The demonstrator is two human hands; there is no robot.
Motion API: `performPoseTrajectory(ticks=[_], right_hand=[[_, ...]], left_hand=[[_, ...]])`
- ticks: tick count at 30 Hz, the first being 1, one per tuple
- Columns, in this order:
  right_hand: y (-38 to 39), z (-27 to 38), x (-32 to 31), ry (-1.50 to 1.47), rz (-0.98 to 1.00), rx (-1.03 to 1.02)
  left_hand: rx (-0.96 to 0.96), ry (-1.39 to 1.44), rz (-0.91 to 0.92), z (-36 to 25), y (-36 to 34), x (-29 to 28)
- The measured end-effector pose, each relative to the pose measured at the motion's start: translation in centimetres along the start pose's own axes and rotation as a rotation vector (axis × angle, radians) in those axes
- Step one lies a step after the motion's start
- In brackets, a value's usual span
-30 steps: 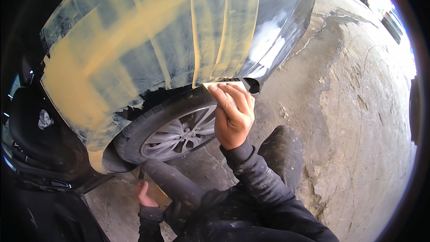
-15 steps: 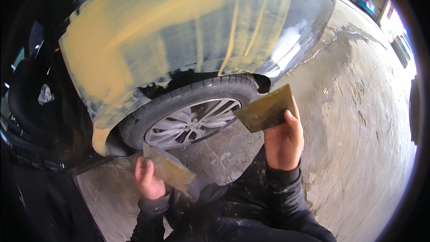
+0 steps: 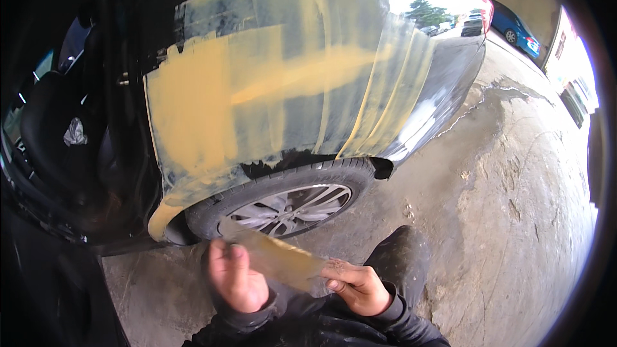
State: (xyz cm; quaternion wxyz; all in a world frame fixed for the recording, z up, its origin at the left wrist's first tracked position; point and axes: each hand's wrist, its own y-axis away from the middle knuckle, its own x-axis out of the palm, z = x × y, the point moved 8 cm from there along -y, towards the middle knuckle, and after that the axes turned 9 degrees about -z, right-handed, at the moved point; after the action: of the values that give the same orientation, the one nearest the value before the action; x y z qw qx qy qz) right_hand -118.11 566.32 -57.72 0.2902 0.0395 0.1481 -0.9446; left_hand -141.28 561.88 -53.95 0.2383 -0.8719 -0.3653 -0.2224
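My left hand [image 3: 240, 277] is closed on a flat, putty-smeared filler spreader [image 3: 276, 258], which is blurred. From the other side, my right hand [image 3: 358, 288] is closed with thumb and fingers pinched on a second spreader. That one meets or overlaps the first near my fingertips, and I cannot tell their edges apart. Both hands are low, in front of my lap. Beyond them is a dark car's rear side panel, spread with streaky yellow body filler [image 3: 193, 103]. The filler is thickest at the left and thins into stripes toward the right.
Below the panel is the rear wheel [image 3: 286, 209], just past my hands. At the left, an opening shows a dark seat [image 3: 48, 122] with a crumpled silvery item [image 3: 75, 132] on it. Cracked concrete floor [image 3: 495, 218] spreads to the right. A blue car [image 3: 514, 29] stands far off.
My right hand has come down and left with its spreader, bringing it to the left one. My left hand has shifted slightly right and down. The view has tilted up, showing more panel.
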Motion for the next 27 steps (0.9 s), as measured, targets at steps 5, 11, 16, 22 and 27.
performPoseTrajectory(ticks=[5, 11, 16, 22, 27], right_hand=[[-2.7, -3.1, -12.3, -0.867, -0.898, 0.201], [-9.8, 8.1, -20.8, 0.012, -1.036, -0.531], [-16.3, 17.7, -16.5, 0.776, -0.930, -0.927], [-16.8, 14.6, -12.2, 0.860, -0.920, -0.874], [-12.5, 7.4, -6.1, 0.937, -0.943, -0.796]], left_hand=[[-0.219, 0.143, -0.060, 1.9, -0.9, -6.6], [-0.477, 0.038, -0.098, 9.1, -1.0, -19.7], [-0.512, 0.108, -0.137, 11.0, 0.3, -26.0], [-0.495, 0.096, -0.131, 11.3, 0.1, -26.0], [-0.551, 0.070, -0.210, 11.4, 0.4, -25.6]])
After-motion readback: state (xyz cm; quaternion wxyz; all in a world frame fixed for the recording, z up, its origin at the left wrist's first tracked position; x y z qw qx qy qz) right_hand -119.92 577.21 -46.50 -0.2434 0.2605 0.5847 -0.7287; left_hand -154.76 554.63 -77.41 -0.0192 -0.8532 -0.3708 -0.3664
